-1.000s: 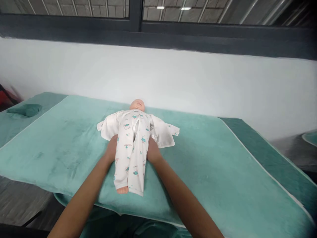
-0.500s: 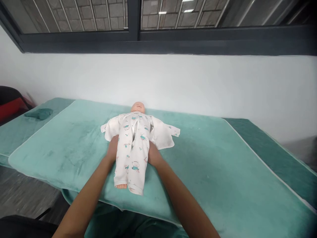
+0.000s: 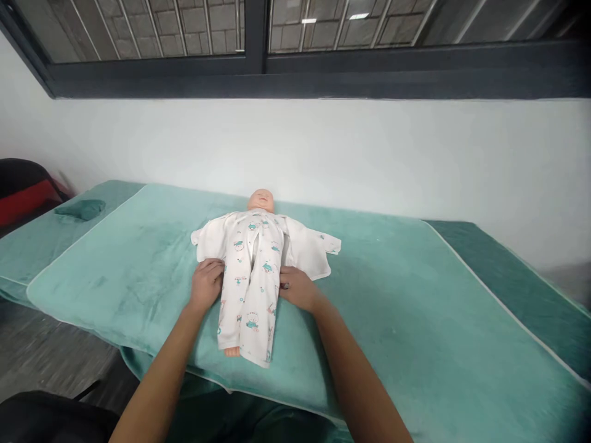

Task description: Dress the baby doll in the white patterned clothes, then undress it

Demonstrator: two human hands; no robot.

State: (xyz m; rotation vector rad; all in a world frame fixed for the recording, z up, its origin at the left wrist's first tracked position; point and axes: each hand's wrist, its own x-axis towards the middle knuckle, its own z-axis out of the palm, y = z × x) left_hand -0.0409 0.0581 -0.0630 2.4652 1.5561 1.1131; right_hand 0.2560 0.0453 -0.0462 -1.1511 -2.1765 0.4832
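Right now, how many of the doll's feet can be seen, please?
1: a foot shows below the trouser leg on the picture's left. A second foot may be hidden inside the other trouser leg.

Looks like I'm in a treatment or care-training room, can't tell which. Evidence: long bed [image 3: 392, 320] with fitted green cover, face-hole-like dip [image 3: 80, 210] at one end, dressed baby doll [image 3: 244, 264] lying on it. Plain white wall [image 3: 351, 147], dark-framed window [image 3: 256, 64] with metal bars outside.
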